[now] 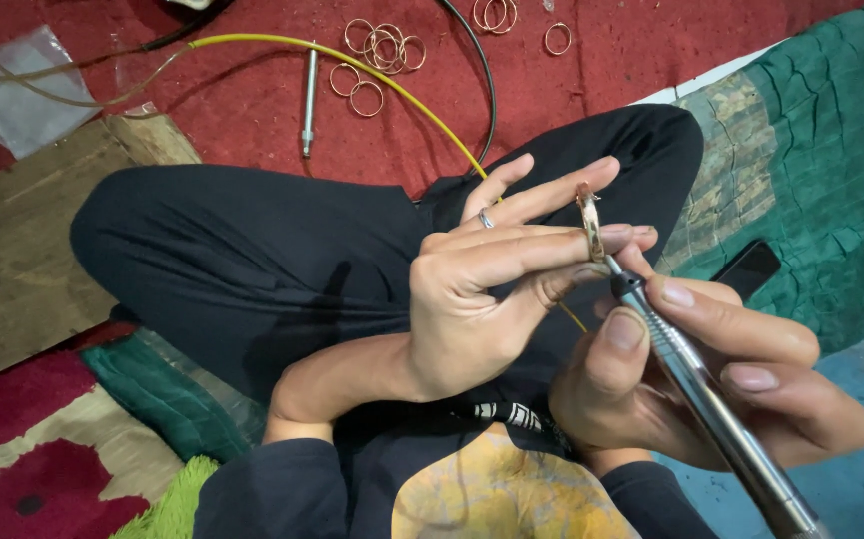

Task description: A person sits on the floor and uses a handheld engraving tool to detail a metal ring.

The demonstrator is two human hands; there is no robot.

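Seated cross-legged on a red carpet [252, 110] strewn with roughly a dozen thin copper-coloured rings [382, 50], a person pinches one glossy metal ring [589, 225] between left hand [482, 289] fingertips while the right hand [691, 379] grips a smooth steel rotary handpiece [701, 399], its tip touching the ring's lower edge.

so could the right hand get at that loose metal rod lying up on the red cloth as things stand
Probably not easily. The right hand is gripping the rotary tool, and the metal rod lies beyond the bent legs, with the left hand and its ring between.
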